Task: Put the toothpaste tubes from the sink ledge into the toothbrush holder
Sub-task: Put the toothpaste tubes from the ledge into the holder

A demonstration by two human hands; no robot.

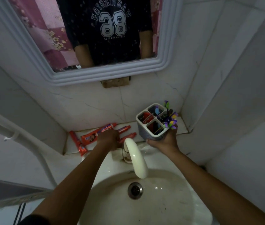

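Several red toothpaste tubes lie on the tiled sink ledge [182, 129]: one at the far left [78, 143], a large one [96, 133], and two smaller ones [124, 128] [129, 136] further right. My left hand [110, 139] lies over the two smaller tubes with its fingers curled down on them. My right hand [164, 141] grips the base of the white four-compartment toothbrush holder [153, 123] and holds it tilted above the ledge's right part. A red tube [147, 118] stands in one compartment, and toothbrushes with purple and blue handles fill the others.
A curved cream faucet [135, 159] rises right in front of my left hand, over the white basin [169, 200] with its metal drain [135, 190]. A white-framed mirror [96, 75] hangs on the tiled wall above. A white pipe [19, 135] runs along the left.
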